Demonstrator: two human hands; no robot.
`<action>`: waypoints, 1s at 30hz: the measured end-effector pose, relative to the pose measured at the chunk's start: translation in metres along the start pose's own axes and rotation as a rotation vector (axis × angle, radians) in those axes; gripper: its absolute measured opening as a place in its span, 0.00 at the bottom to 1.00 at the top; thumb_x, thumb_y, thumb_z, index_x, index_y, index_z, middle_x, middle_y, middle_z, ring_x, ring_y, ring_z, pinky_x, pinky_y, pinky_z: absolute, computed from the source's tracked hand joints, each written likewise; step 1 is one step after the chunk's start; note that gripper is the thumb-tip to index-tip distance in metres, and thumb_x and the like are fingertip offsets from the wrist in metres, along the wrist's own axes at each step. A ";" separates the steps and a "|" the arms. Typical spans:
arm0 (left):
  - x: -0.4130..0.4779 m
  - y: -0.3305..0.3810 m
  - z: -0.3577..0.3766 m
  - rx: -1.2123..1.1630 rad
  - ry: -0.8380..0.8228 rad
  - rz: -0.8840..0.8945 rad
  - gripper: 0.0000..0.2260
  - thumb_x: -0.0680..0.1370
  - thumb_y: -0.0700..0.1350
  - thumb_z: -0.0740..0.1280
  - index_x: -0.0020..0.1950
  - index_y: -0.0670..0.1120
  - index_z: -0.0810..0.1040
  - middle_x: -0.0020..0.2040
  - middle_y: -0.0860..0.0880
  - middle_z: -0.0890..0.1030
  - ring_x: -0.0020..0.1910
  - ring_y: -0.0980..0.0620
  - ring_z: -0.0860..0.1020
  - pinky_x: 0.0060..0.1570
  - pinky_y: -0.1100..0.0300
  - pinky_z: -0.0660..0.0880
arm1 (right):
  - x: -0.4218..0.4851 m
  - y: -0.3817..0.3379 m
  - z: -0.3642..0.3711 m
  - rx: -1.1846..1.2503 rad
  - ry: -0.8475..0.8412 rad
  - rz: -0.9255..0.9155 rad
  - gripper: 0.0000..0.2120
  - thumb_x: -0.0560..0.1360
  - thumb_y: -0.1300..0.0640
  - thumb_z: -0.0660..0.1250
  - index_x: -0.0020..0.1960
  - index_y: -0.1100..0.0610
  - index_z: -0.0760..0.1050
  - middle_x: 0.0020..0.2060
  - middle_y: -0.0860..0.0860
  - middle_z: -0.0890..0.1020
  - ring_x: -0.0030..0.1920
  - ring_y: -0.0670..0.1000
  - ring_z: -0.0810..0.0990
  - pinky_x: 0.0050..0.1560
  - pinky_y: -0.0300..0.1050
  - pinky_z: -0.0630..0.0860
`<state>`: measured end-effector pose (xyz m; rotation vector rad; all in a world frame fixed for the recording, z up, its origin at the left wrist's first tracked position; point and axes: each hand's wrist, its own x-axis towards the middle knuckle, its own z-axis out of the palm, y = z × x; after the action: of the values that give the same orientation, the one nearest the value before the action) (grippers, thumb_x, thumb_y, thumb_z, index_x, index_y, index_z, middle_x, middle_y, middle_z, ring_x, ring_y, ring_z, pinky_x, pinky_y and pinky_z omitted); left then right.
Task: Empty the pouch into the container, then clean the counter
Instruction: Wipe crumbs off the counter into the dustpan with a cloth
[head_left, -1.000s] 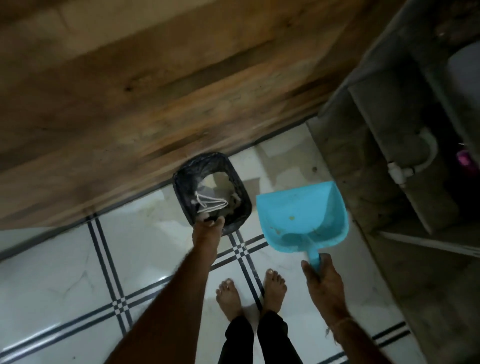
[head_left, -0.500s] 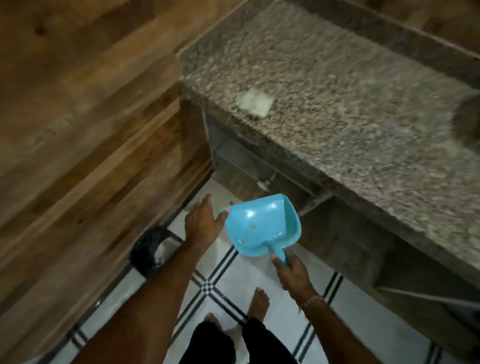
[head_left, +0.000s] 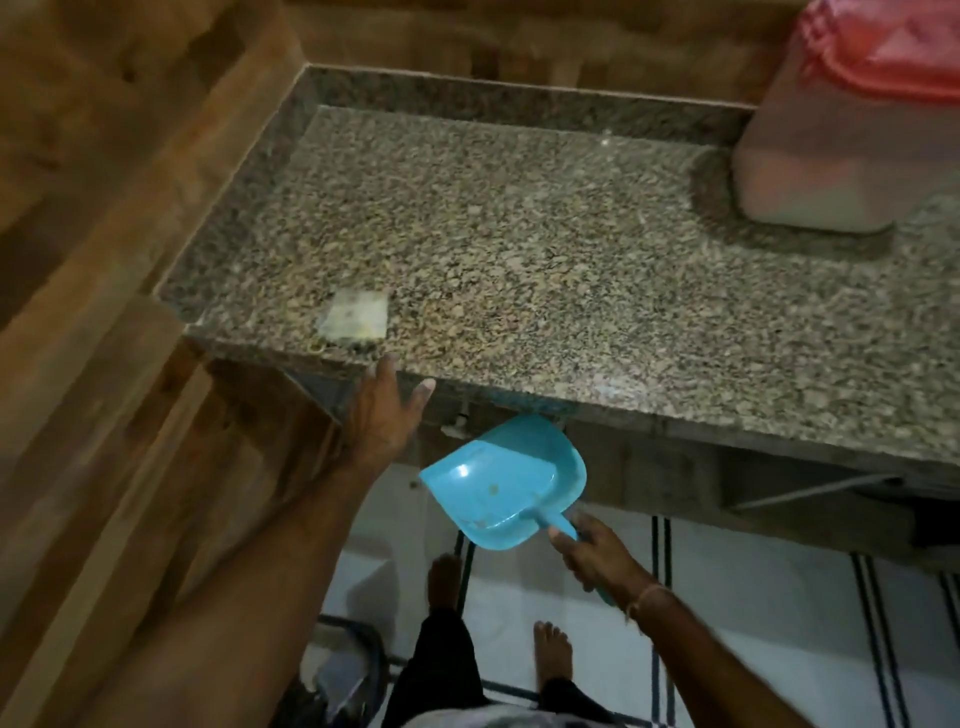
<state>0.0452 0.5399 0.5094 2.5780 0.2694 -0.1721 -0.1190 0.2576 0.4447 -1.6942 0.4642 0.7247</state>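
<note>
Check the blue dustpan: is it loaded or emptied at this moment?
Nearly empty. The blue dustpan, held by its handle in the right hand, shows a bare pan with only a few small specks.

walls (head_left: 104, 218): wood panels | floor (head_left: 753, 623): white tile, dark stripes | light: dim

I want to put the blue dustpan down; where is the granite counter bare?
The granite counter is bare between the small pale packet near its front-left corner and the translucent red-lidded container at back right. Only those two corners are occupied.
</note>
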 end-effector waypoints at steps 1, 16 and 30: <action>0.016 0.000 -0.003 0.032 0.036 0.022 0.30 0.79 0.60 0.67 0.75 0.45 0.68 0.70 0.37 0.73 0.70 0.34 0.70 0.67 0.40 0.70 | 0.001 -0.001 0.003 0.013 0.015 0.005 0.11 0.81 0.46 0.66 0.61 0.49 0.76 0.38 0.50 0.76 0.35 0.46 0.72 0.32 0.37 0.72; 0.128 0.010 0.022 0.262 0.108 0.258 0.20 0.81 0.48 0.64 0.69 0.39 0.69 0.65 0.35 0.74 0.61 0.33 0.74 0.59 0.39 0.74 | -0.012 0.022 0.029 0.266 0.233 0.162 0.06 0.81 0.55 0.69 0.51 0.58 0.77 0.33 0.45 0.77 0.30 0.40 0.73 0.30 0.35 0.70; 0.101 0.174 0.109 -0.035 -0.050 0.410 0.15 0.82 0.50 0.62 0.64 0.43 0.73 0.63 0.38 0.75 0.59 0.37 0.77 0.58 0.42 0.76 | -0.050 0.043 -0.027 0.505 0.524 0.198 0.07 0.80 0.56 0.69 0.53 0.59 0.76 0.33 0.50 0.73 0.32 0.45 0.71 0.32 0.39 0.68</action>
<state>0.1746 0.3526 0.4862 2.5267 -0.2722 -0.0791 -0.1780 0.2176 0.4513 -1.3488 1.0954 0.2517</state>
